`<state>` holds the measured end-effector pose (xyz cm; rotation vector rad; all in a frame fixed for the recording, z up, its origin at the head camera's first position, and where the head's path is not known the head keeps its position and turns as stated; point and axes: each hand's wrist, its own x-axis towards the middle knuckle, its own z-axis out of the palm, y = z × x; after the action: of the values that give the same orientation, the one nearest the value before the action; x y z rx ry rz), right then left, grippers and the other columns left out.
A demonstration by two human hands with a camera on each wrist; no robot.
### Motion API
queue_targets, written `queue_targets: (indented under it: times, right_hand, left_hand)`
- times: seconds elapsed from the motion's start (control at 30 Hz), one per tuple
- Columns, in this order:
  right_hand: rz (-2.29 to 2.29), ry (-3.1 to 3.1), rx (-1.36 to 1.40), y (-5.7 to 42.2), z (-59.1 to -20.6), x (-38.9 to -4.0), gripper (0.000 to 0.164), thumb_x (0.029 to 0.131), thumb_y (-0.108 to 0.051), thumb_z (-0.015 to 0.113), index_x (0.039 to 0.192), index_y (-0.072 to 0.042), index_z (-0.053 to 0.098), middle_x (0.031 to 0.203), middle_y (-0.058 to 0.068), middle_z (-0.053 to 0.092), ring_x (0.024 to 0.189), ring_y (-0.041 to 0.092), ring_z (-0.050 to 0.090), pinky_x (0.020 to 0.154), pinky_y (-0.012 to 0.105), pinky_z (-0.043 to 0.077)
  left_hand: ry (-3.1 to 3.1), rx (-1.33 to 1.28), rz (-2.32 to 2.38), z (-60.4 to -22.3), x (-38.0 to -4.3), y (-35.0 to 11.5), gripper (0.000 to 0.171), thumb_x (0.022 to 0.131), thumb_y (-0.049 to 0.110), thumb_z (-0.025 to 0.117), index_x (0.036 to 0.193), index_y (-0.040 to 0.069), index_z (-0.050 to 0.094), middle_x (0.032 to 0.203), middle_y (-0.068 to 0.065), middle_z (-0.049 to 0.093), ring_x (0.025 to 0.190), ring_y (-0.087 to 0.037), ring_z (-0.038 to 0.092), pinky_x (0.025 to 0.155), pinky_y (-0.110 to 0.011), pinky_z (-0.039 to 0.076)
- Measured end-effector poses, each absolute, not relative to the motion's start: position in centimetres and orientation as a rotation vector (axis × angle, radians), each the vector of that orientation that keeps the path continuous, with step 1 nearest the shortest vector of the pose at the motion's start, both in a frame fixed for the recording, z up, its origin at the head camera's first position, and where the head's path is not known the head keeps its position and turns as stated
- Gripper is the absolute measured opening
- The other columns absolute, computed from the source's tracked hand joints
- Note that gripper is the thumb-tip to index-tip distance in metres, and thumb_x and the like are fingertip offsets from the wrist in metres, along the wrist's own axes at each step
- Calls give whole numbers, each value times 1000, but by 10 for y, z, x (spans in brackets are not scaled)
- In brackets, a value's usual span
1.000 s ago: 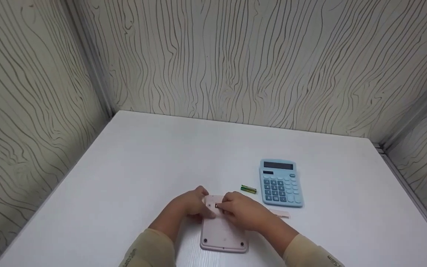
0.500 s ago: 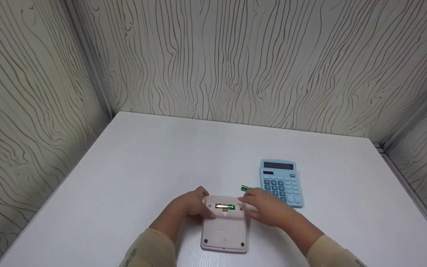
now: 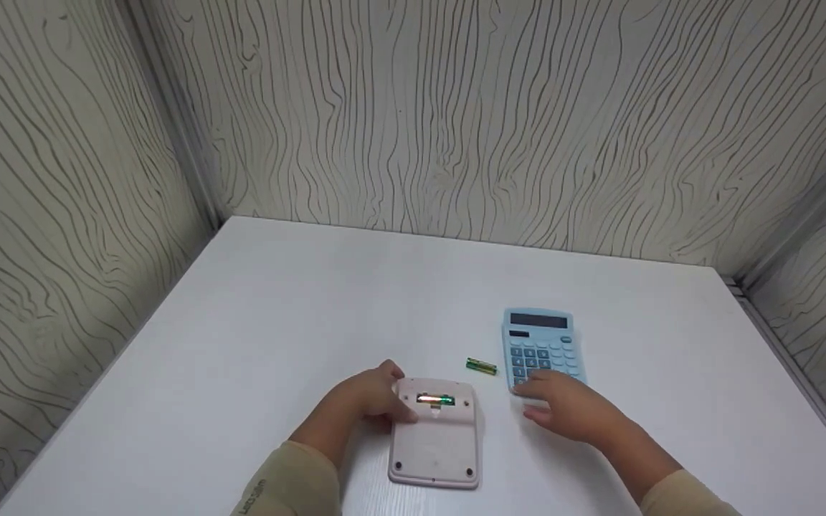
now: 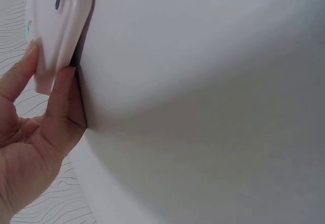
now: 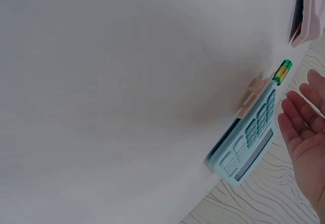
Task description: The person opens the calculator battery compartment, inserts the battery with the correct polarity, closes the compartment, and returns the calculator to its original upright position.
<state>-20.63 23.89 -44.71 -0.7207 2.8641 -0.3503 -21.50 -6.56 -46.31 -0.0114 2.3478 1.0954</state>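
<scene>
A pink calculator (image 3: 434, 448) lies face down, its battery compartment uncovered and a green-and-gold battery (image 3: 435, 400) inside. My left hand (image 3: 370, 395) grips its left edge; in the left wrist view the thumb is on the back and fingers reach under the rim. My right hand (image 3: 567, 407), fingers extended and holding nothing, hovers at the lower end of a light blue calculator (image 3: 538, 333). The pink battery cover (image 5: 251, 99) lies beside that calculator in the right wrist view, and the right hand mostly hides it in the head view.
A second green-and-gold battery (image 3: 481, 366) lies loose between the two calculators. The white table (image 3: 298, 287) meets patterned wall panels (image 3: 413, 122) at the back and sides.
My right hand has left the battery compartment and moved right toward the blue calculator, exposing the battery seated in the pink calculator. The left hand has kept its grip.
</scene>
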Motion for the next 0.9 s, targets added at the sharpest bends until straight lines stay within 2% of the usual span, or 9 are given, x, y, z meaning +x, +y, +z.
queue_targets:
  times: [0.2,0.43,0.67,0.9]
  right_hand:
    - [-322,2847,-612,254,-458,-204,29,82,-27,67,108,-16,67,108,1,61,105,23,55,92,45,42]
    - [-260,2861,-691,261,-470,-204,29,78,-21,70,106,-12,67,95,-5,57,87,13,53,83,40,47]
    - [-204,2872,-670,258,-473,-203,25,79,-22,69,103,-13,68,91,-9,54,85,11,51,83,37,47]
    - [-204,2863,-650,256,-467,-204,20,80,-20,68,99,-13,71,89,-6,60,82,12,56,79,36,49]
  left_hand:
    - [2353,-9,1088,-465,-217,-66,72,67,25,81,126,14,41,86,-5,59,71,-19,58,68,-32,44]
    - [2367,-2,1078,-466,-217,-66,73,66,26,81,126,14,42,91,-6,57,76,-20,55,71,-35,43]
    - [2367,13,1098,-468,-216,-67,71,67,24,80,126,13,41,91,-5,59,71,-19,61,77,-38,45]
    - [2396,-4,1061,-468,-218,-66,71,66,26,81,126,14,43,98,-5,58,85,-21,54,85,-42,41]
